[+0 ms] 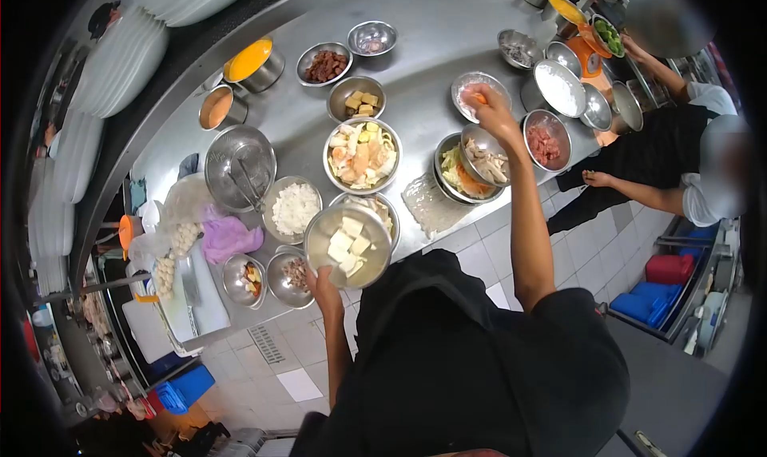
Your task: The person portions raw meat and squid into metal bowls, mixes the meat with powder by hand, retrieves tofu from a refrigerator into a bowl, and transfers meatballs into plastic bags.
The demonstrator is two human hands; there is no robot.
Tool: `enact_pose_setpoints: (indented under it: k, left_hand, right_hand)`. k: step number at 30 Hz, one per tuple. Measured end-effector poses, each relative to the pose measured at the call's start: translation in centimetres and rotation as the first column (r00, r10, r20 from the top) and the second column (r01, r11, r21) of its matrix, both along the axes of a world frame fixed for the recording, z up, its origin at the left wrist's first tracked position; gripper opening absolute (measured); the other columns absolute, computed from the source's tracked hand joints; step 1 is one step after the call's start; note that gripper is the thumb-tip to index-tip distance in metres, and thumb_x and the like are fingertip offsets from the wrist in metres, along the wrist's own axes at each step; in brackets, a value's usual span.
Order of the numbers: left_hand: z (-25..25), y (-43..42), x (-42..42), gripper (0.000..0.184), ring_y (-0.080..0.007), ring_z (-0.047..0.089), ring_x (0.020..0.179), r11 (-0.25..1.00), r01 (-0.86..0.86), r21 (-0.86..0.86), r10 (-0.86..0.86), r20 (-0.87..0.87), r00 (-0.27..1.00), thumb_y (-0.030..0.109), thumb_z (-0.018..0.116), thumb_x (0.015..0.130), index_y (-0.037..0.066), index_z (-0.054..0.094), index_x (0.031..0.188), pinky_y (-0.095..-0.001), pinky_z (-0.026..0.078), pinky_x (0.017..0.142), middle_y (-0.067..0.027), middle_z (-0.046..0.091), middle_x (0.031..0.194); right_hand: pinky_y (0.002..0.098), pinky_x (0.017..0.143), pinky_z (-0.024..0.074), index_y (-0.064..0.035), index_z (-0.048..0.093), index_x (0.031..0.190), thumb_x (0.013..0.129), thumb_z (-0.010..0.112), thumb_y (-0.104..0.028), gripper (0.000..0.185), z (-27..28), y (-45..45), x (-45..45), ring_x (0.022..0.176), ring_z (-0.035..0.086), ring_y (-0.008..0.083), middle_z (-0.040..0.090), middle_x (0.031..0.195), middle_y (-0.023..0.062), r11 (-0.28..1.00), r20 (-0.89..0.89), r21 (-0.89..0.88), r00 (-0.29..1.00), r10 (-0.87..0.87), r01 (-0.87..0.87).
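Note:
My left hand [323, 288] grips the rim of a steel bowl [317, 232] with pale tofu-like cubes [346, 248] in it, held at the table's front edge. My right hand [492, 112] reaches over a small steel bowl [466, 80] with something orange at the fingertips. Its fingers are drawn together, and what they hold is hard to make out. Just below that hand, a bowl of pale sliced pieces [485, 160] sits over a bowl of shredded cabbage and carrot [457, 176]. Beside it stands a bowl of raw pink meat [545, 141].
Near the left hand are a bowl of white rice-like food [296, 209], a large mixed bowl [363, 155] and a strainer [240, 168]. A knife [190, 297] lies on a white board [209, 301]. Stacked plates [120, 61] line the left shelf. Another person [655, 149] stands at right.

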State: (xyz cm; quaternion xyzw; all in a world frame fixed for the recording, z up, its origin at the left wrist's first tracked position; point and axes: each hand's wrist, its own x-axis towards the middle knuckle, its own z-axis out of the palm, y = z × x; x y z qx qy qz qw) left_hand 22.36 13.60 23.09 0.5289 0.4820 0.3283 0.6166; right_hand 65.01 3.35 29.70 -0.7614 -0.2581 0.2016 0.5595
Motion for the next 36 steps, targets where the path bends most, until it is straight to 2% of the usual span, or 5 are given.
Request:
enact_pose_setpoints:
  k: [6,14,20,33,36]
  left_hand:
    - [-6.8,0.1,-7.9,0.019,-0.0173,0.055,0.072,0.934,0.004,0.356,0.118,-0.319,0.941,0.012,0.053,0.072,0.000,0.054,0.087,-0.0270,0.046,0.061,-0.0075,0.053,0.084]
    - [-1.1,2.3,-2.7,0.028,-0.0256,0.060,0.078,0.913,-0.395,-0.099,0.397,-0.004,0.918,0.011,0.053,0.068,-0.003,0.052,0.092,-0.0368,0.053,0.068,-0.0141,0.054,0.089]
    - [0.3,3.3,0.3,0.021,-0.0246,0.060,0.080,0.983,-0.181,0.001,0.181,0.022,0.983,0.009,0.052,0.071,-0.004,0.052,0.088,-0.0353,0.052,0.071,-0.0139,0.055,0.089]
    - [-0.1,2.1,2.2,0.047,-0.0247,0.050,0.101,0.998,0.011,-0.068,-0.013,-0.031,0.999,0.011,0.049,0.074,-0.006,0.048,0.118,-0.0336,0.037,0.092,-0.0160,0.052,0.113]
    - [-0.4,1.8,0.9,0.048,-0.0240,0.050,0.102,0.997,-0.027,-0.078,0.024,-0.041,0.999,0.010,0.048,0.074,-0.005,0.047,0.120,-0.0339,0.036,0.093,-0.0157,0.052,0.113]
  right_hand:
    - [0.0214,0.060,0.0428,-0.0078,0.054,0.110,0.082,0.064,-0.018,0.032,1.5,0.2,2.0,0.068,0.050,0.0085,0.052,0.083,0.0005,0.996,0.014,-0.026,0.996,0.087,-0.086]
    - [0.0272,0.064,0.0552,0.0009,0.056,0.103,0.078,0.069,-0.007,0.030,-0.4,-11.6,16.2,0.068,0.064,0.0174,0.065,0.084,0.0125,0.623,-0.203,0.607,0.855,-0.477,0.493]
    - [0.0272,0.056,0.0540,-0.0013,0.067,0.094,0.078,0.071,-0.018,0.023,4.6,-23.7,31.9,0.066,0.065,0.0113,0.067,0.078,0.0081,0.692,0.432,0.276,0.557,-0.709,0.667]
    - [0.0291,0.065,0.0554,-0.0023,0.055,0.113,0.078,0.069,-0.009,0.039,5.7,-12.7,31.9,0.080,0.064,0.0176,0.064,0.093,0.0086,0.864,0.175,-0.443,0.922,0.346,-0.240]
    - [0.0290,0.066,0.0549,0.0009,0.053,0.113,0.076,0.068,-0.009,0.041,7.1,-10.1,27.4,0.084,0.064,0.0179,0.064,0.096,0.0115,0.887,0.420,-0.456,0.896,0.144,0.071]
